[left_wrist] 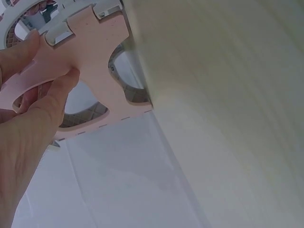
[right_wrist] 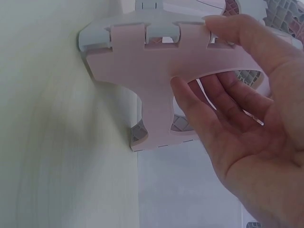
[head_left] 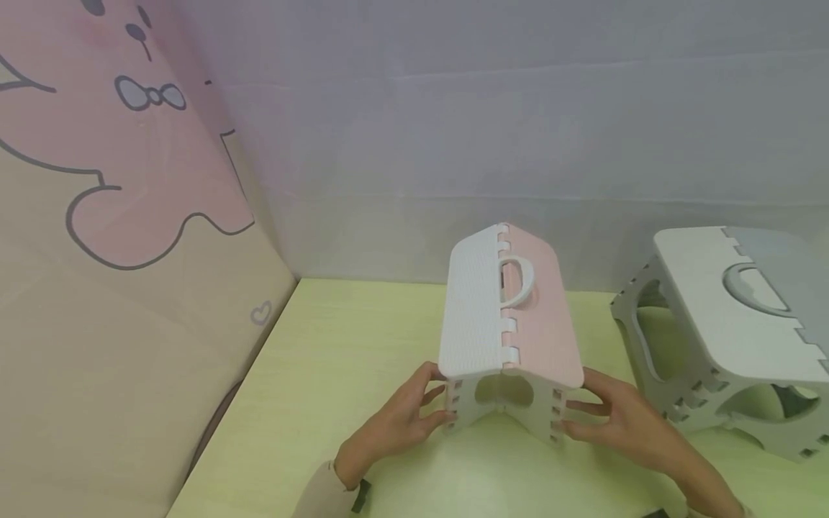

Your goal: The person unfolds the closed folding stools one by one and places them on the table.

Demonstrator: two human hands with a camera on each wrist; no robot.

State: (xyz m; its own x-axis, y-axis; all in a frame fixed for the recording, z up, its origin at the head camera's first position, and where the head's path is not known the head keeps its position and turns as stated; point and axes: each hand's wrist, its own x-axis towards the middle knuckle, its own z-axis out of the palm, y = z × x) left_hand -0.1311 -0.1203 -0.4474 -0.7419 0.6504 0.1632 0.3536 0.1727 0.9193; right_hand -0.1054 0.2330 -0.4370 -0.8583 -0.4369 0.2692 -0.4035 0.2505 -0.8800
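Observation:
A white-and-pink folding step stool (head_left: 476, 309) stands partly folded on the table, its top peaked like a roof along the hinge line. A curved carry handle (head_left: 526, 284) sticks up at the ridge. My left hand (head_left: 401, 421) holds the near left end of the stool. Opposite it, my right hand (head_left: 622, 421) grips the near right end. In the left wrist view the pink leg panel (left_wrist: 92, 57) has cutouts, and some left fingers reach into one. The right wrist view shows another leg panel (right_wrist: 156, 90), with right fingers through its opening.
A second folding stool (head_left: 706, 302), white and grey with its top flat, stands close at the right, near my right forearm. Behind the pale yellow-green table (head_left: 350, 338) hangs a grey cloth wall (head_left: 486, 137). A printed curtain (head_left: 149, 345) borders the left side.

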